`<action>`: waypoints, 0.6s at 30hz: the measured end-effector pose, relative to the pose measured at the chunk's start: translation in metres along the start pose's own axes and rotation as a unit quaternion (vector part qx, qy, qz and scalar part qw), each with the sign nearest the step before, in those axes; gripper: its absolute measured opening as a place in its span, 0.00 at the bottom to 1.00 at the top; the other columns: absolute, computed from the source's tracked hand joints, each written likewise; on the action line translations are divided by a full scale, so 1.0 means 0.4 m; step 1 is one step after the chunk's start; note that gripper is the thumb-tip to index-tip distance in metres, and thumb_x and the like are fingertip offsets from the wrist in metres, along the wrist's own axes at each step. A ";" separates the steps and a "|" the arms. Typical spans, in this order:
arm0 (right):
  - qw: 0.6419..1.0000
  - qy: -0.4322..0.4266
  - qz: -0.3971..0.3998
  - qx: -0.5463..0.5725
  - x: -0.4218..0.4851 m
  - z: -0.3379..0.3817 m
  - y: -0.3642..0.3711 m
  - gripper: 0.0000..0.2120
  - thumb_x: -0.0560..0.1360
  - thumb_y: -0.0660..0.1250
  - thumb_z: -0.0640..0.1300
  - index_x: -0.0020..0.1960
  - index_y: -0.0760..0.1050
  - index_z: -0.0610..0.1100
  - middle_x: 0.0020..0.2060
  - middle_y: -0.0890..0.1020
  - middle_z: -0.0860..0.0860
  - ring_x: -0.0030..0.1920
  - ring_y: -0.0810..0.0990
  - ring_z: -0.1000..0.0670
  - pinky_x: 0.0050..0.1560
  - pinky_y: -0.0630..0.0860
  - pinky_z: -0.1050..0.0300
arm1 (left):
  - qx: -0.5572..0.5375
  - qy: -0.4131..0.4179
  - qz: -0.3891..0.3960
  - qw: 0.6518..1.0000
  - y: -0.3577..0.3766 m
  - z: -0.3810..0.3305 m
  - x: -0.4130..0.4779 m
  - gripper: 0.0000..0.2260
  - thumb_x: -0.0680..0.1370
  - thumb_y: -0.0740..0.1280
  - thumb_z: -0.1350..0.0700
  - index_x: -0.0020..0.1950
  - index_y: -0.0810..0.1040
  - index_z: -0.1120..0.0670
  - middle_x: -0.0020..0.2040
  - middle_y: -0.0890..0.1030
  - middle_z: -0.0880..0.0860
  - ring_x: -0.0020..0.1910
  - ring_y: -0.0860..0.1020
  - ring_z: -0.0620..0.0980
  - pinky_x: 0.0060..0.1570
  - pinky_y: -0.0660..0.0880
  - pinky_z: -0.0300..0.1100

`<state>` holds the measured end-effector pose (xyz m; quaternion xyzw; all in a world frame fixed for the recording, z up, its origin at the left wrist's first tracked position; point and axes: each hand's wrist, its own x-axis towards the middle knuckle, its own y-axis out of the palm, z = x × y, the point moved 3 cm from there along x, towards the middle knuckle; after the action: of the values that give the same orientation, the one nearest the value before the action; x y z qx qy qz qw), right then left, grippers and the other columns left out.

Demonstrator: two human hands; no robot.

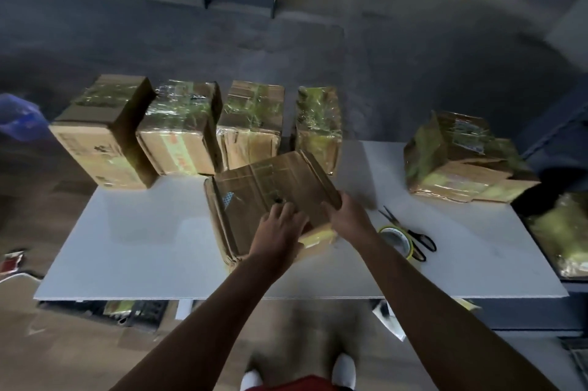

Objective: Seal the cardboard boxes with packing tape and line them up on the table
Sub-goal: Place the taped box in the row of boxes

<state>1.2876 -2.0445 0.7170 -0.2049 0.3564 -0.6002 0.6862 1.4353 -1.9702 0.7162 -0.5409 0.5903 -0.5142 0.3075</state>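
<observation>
At the middle of the desk [143, 247], slightly toward my near side, both hands are on the middle box [264, 187], which lies flat and skewed, its far right corner almost against the row behind it. The left hand [280, 231] rests on the box's top face with its fingers [283, 209] loosely spread and barely bent, tips touching the cardboard and clasping nothing. The right hand [346, 215] is at the box's right edge, fingers curled over that edge and gripping it, thumb on top. This box has its flaps down, so I cannot see what it contains; a yellowish strip of tape shows on its near right side, under the wrists. Along the far edge of the desk stand four boxes [181, 129] side by side, all closed, their tops glossy with clear tape, and their contents are hidden. Far right on the desk, well apart from the row, sits a battered box [461, 158], heavily taped and crumpled, one flap sticking out to the right; I cannot tell what is in it. Just right of my right wrist lies the tape roll [394, 241], flat on the desk, with black-handled scissors [410, 234] touching its right side, blades pointing far and left.
</observation>
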 end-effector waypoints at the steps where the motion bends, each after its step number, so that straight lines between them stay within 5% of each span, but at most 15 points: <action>1: 1.000 -0.002 0.000 -0.004 0.003 0.002 -0.005 0.17 0.77 0.66 0.46 0.63 0.73 0.39 0.55 0.81 0.41 0.55 0.79 0.40 0.50 0.72 0.54 | -0.034 -0.005 0.017 0.999 -0.006 -0.002 0.011 0.18 0.70 0.74 0.49 0.57 0.77 0.52 0.55 0.75 0.52 0.54 0.73 0.52 0.49 0.72 0.44; 4: 1.000 -0.014 0.019 -0.020 0.021 0.004 -0.033 0.13 0.77 0.65 0.41 0.60 0.75 0.38 0.47 0.80 0.43 0.51 0.79 0.42 0.45 0.68 0.58 | -0.070 -0.060 -0.011 0.996 -0.052 0.018 0.046 0.17 0.77 0.64 0.43 0.60 0.76 0.51 0.59 0.74 0.52 0.60 0.70 0.52 0.56 0.71 0.45; 8: 0.998 -0.025 0.011 -0.061 0.062 0.010 -0.071 0.17 0.76 0.65 0.39 0.64 0.75 0.42 0.56 0.80 0.43 0.55 0.78 0.43 0.50 0.69 0.59 | -0.036 -0.195 0.059 0.978 -0.073 0.128 0.075 0.34 0.74 0.67 0.38 0.74 0.61 0.51 0.71 0.66 0.56 0.70 0.63 0.58 0.66 0.64 0.55; 11: 0.994 -0.041 -0.045 -0.090 0.069 0.045 -0.056 0.18 0.76 0.63 0.40 0.65 0.73 0.40 0.60 0.77 0.40 0.60 0.75 0.40 0.56 0.70 0.53 | -0.106 -0.282 0.122 0.946 -0.042 0.169 0.076 0.43 0.67 0.70 0.32 0.71 0.59 0.53 0.63 0.74 0.57 0.61 0.75 0.59 0.58 0.74 0.55; 15: 0.980 -0.040 -0.030 -0.193 0.001 0.065 0.048 0.36 0.75 0.61 0.62 0.76 0.55 0.48 0.76 0.53 0.44 0.76 0.49 0.40 0.71 0.57 0.37 | -0.112 -0.304 0.126 0.938 -0.041 0.139 0.086 0.35 0.68 0.71 0.34 0.62 0.65 0.55 0.54 0.78 0.53 0.54 0.79 0.54 0.47 0.73 0.45; 18: 0.961 -0.105 -0.061 -0.247 -0.031 0.057 0.079 0.36 0.74 0.58 0.67 0.76 0.56 0.51 0.77 0.50 0.48 0.77 0.44 0.44 0.72 0.52 0.35 | -0.125 -0.329 0.098 0.931 -0.050 0.134 0.078 0.28 0.72 0.70 0.38 0.59 0.67 0.56 0.49 0.78 0.52 0.49 0.79 0.54 0.42 0.72 0.44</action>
<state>1.3254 -2.0297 0.7129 -0.4510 0.4067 -0.5095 0.6096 1.4838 -2.0125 0.7260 -0.6535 0.5655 -0.1969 0.4629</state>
